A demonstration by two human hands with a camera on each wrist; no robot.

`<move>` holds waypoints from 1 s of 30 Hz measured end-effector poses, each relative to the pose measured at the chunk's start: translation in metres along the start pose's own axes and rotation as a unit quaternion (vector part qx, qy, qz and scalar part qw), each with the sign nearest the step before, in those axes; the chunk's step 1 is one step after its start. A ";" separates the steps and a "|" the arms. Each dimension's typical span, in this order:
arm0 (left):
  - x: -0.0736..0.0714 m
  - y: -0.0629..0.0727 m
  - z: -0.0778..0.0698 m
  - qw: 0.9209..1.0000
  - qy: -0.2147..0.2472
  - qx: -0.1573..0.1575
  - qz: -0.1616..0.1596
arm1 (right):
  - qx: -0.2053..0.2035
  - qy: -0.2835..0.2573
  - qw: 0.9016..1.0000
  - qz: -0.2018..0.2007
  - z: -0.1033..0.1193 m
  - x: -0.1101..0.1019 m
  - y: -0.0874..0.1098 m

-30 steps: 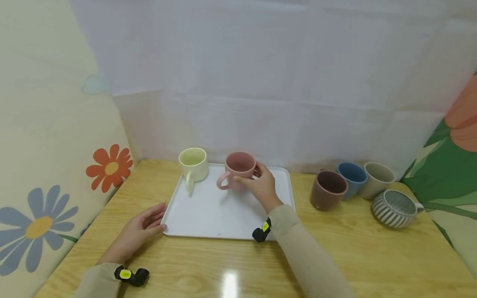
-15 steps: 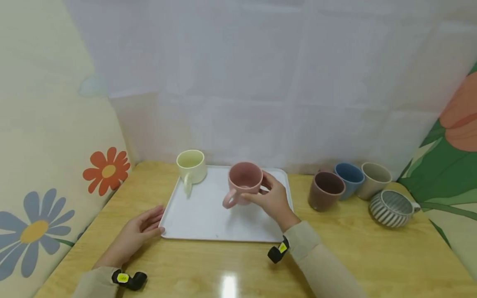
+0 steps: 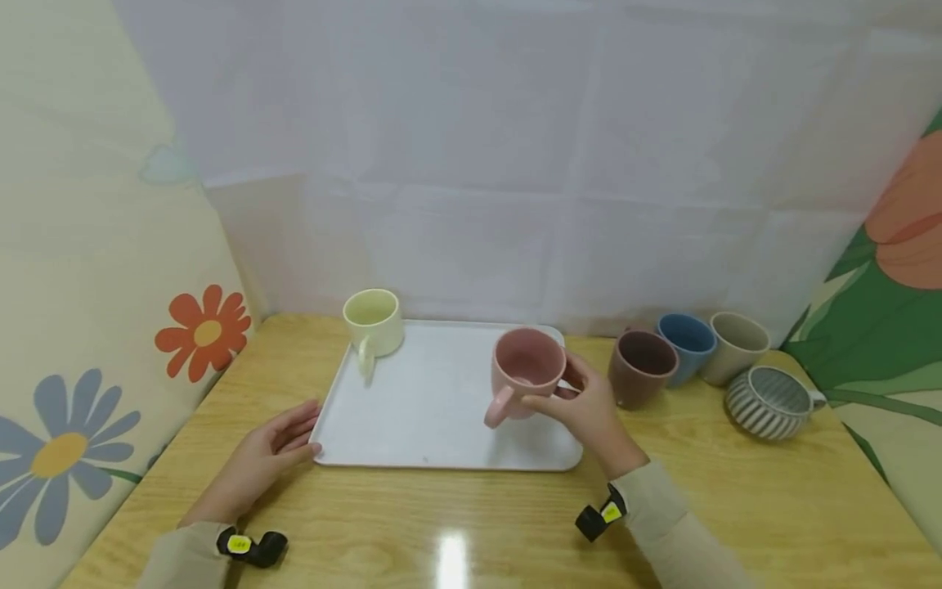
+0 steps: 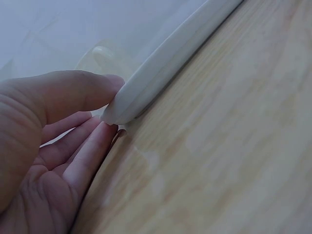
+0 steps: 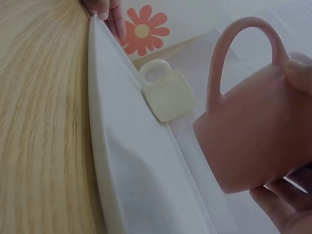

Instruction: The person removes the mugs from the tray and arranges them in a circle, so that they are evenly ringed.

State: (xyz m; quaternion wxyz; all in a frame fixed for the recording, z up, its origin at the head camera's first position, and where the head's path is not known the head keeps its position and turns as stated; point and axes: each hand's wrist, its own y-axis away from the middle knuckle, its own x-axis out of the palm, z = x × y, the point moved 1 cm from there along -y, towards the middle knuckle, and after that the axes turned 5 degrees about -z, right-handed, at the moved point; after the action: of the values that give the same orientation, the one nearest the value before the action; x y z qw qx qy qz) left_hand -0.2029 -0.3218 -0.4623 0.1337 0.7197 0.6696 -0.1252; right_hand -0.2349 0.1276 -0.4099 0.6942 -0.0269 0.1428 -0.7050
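A pink mug (image 3: 527, 364) is held by my right hand (image 3: 594, 413) in the head view, thumb on the near side and fingers round the far side. It is raised over the right part of the white tray (image 3: 419, 401), its handle towards me; the right wrist view shows a gap between mug (image 5: 258, 131) and tray. My left hand (image 3: 257, 458) pinches the tray's near left corner; thumb and fingertips meet the rim (image 4: 156, 73) in the left wrist view. At the tray's far left corner stands a pale yellow mug (image 3: 375, 325).
Right of the tray on the wooden table (image 3: 412, 523) stand a dark mauve mug (image 3: 639, 372), a blue mug (image 3: 690, 348), a beige mug (image 3: 738, 348) and a striped grey-and-white cup (image 3: 769, 405). A white cloth (image 3: 456, 164) hangs behind the table.
The pink mug, in my right hand, has moved from the tray's middle to the right and nearer to me, its handle swinging towards me. My left hand has stayed at the tray's corner.
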 end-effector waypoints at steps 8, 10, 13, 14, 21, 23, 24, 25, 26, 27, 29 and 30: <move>0.002 0.000 0.003 1.000 0.005 0.000 -0.001 | -0.018 0.014 1.000 -0.006 -0.004 -0.034 0.019; 0.001 0.000 0.003 1.000 0.002 0.002 -0.003 | -0.022 0.022 1.000 -0.002 -0.005 -0.042 0.023; 0.001 0.000 0.003 1.000 -0.004 0.003 -0.005 | -0.025 0.041 0.999 -0.001 -0.005 -0.053 0.029; 0.000 0.000 0.003 1.000 -0.006 0.003 -0.005 | -0.025 0.050 0.998 -0.004 -0.006 -0.056 0.031; 0.000 0.001 0.002 1.000 -0.008 0.006 -0.004 | -0.028 0.095 0.995 -0.014 -0.009 -0.077 0.049; 0.000 0.001 0.002 1.000 -0.008 0.007 -0.004 | -0.030 0.102 0.994 -0.013 -0.011 -0.084 0.052; 0.001 0.000 0.001 1.000 -0.008 0.006 -0.004 | -0.032 0.106 0.994 -0.013 -0.012 -0.088 0.053; 0.001 0.000 0.001 1.000 -0.008 0.006 -0.004 | -0.032 0.113 0.993 -0.012 -0.013 -0.092 0.055; 0.001 0.000 0.001 1.000 -0.008 0.004 -0.004 | -0.029 0.120 0.992 -0.011 -0.015 -0.096 0.056; 0.001 0.000 0.002 1.000 -0.007 0.004 -0.003 | -0.026 0.124 0.992 -0.011 -0.016 -0.099 0.057; 0.001 0.000 0.002 1.000 -0.007 0.006 -0.003 | -0.019 0.126 0.992 -0.011 -0.018 -0.106 0.060; 0.000 0.000 0.002 1.000 -0.009 0.006 -0.003 | -0.018 0.125 0.992 -0.012 -0.019 -0.109 0.061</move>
State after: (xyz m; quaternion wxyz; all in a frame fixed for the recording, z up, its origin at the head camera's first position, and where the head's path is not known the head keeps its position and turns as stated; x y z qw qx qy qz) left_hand -0.2032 -0.3221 -0.4638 0.1347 0.7172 0.6700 -0.1361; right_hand -0.1762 0.2384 -0.4256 0.6620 0.0470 0.2405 -0.7083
